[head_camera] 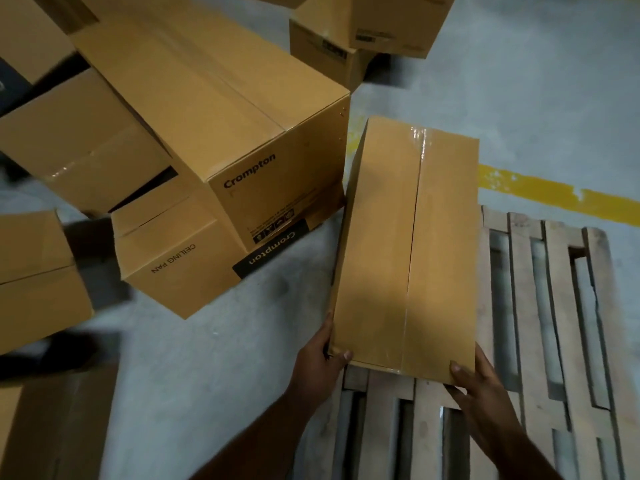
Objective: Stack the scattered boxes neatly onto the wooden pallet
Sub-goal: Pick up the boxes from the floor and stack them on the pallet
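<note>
1. A pile of scattered boxes (194, 109) fills the far left, lying on the grey floor (207, 358); one reads "Crompton".
2. The left hand (320, 355) grips the near left corner of a long taped box (408, 244), thumb on top.
3. The right hand (479, 386) holds its near right corner, fingers curled under.
4. The box sits over the wooden pallet (554, 306), along its left edge.

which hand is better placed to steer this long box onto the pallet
Right. The right hand grips the long box at its near corner over the wooden pallet; the left hand is over the floor.
</note>
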Demonstrator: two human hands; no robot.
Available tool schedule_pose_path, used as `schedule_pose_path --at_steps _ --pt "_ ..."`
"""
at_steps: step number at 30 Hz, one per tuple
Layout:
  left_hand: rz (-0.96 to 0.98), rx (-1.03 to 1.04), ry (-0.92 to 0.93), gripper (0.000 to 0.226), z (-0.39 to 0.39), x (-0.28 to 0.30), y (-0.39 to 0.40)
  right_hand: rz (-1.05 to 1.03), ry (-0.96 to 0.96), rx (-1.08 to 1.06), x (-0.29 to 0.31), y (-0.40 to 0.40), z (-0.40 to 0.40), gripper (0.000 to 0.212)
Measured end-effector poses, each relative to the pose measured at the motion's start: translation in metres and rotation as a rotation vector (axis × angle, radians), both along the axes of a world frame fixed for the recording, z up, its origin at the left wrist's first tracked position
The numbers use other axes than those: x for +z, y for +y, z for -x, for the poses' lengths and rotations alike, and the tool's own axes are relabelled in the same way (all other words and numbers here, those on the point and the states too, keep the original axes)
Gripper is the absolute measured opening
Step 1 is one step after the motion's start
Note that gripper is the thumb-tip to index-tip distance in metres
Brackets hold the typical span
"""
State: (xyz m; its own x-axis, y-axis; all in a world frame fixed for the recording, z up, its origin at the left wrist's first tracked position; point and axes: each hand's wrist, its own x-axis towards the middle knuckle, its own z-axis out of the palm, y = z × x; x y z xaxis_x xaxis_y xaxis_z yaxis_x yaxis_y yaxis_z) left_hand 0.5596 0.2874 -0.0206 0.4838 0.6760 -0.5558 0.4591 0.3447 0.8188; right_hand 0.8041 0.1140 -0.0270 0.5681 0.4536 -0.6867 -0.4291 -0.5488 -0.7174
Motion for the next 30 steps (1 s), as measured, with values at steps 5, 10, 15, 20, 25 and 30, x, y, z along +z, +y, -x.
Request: schedule_pose_path --at_steps 5,10,15,20,25,30 --pt "-0.023 -0.024 0.022 0.077 -0.003 -0.001 -0.001 0.020 0.008 0.039 -0.007 0.000 -0.014 0.057" --pt "-0.023 -0.055 0.033 0.077 -0.004 -0.001 0.002 0.048 -0.006 0.062 -0.006 -0.006 -0.008 0.064" --pt "-0.007 -0.051 0.045 0.077 -0.001 0.000 -0.003 0.066 -0.004 0.078 -0.002 -0.008 -0.008 0.061" --pt "0.022 -0.059 0.071 0.079 0.003 -0.002 -0.007 0.096 0.008 0.089 0.001 -0.010 -0.007 0.052" --pt "0.031 -0.049 0.070 0.079 0.000 -0.001 -0.010 0.090 -0.013 0.090 0.001 -0.011 -0.006 0.058" --pt "0.021 -0.066 0.111 0.070 0.002 0.002 -0.013 0.126 -0.076 0.126 0.008 -0.009 -0.003 0.065"
